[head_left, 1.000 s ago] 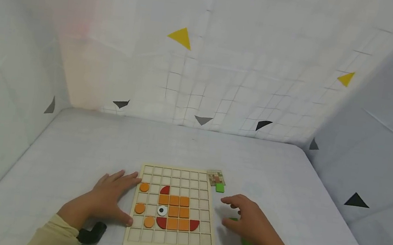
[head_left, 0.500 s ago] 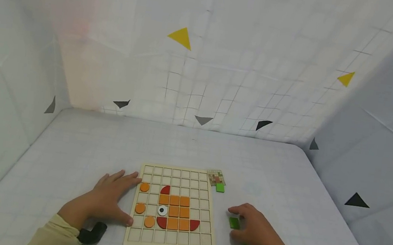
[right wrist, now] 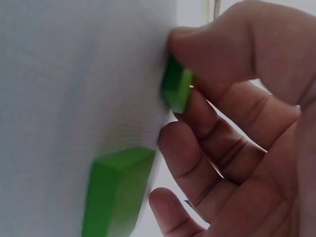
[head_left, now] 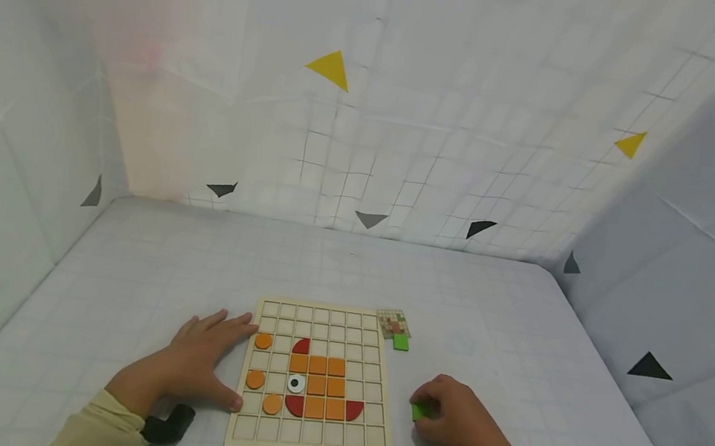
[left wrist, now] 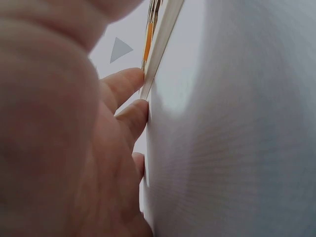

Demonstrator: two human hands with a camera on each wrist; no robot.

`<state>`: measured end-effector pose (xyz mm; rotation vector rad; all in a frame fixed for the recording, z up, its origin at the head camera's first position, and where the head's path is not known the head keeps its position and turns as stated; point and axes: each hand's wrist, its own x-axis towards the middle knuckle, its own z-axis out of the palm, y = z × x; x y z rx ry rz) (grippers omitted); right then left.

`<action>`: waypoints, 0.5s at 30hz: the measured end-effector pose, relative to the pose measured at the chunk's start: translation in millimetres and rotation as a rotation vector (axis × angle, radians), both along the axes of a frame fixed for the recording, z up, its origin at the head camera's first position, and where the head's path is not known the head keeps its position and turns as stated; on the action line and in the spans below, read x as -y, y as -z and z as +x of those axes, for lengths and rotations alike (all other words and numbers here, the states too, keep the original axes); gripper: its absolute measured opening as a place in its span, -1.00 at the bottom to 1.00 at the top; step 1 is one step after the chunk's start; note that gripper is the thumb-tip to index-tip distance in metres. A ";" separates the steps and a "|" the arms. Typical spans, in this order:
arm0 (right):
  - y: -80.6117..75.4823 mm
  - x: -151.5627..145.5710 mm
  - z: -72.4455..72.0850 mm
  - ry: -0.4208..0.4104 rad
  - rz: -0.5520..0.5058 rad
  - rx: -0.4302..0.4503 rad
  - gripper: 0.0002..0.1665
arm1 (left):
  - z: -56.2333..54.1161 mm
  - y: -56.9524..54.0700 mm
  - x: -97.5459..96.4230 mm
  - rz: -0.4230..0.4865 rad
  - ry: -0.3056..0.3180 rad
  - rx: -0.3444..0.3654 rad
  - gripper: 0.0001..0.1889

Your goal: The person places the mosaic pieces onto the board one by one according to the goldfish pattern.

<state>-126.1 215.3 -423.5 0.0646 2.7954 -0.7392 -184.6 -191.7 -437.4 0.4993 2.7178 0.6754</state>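
A wooden grid board (head_left: 363, 436) lies on the table, with orange square tiles (head_left: 316, 385), orange round pieces (head_left: 272, 404), red quarter-circle pieces (head_left: 354, 410) and a white eye disc (head_left: 296, 383) in its cells. My left hand (head_left: 193, 363) touches the board's left edge with thumb and fingertips, its fingers spread. To the right of the board, my right hand (head_left: 456, 421) pinches a green square tile (head_left: 419, 412) between thumb and finger, at table level. In the right wrist view another green piece (right wrist: 121, 190) lies close by on the table; the hand hides it in the head view.
A small pattern card (head_left: 390, 322) lies at the board's far right corner. One green square tile (head_left: 400, 342) touches its near edge. White walls (head_left: 368, 141) with yellow and dark triangles stand around the white table (head_left: 190, 254).
My right hand has moved right and toward me, then come down on the green tile and gripped it between thumb and finger. The left hand and the board have stayed still.
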 end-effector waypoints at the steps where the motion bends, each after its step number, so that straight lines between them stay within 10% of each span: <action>1: 0.0 0.6 -0.4 -0.014 0.002 -0.005 -0.70 | -0.4 0.4 0.1 0.000 -0.003 0.002 0.27; 15: -28.3 25.9 -26.2 -0.234 -0.071 -0.246 -0.74 | -2.1 4.0 -0.1 -0.003 -0.014 0.008 0.27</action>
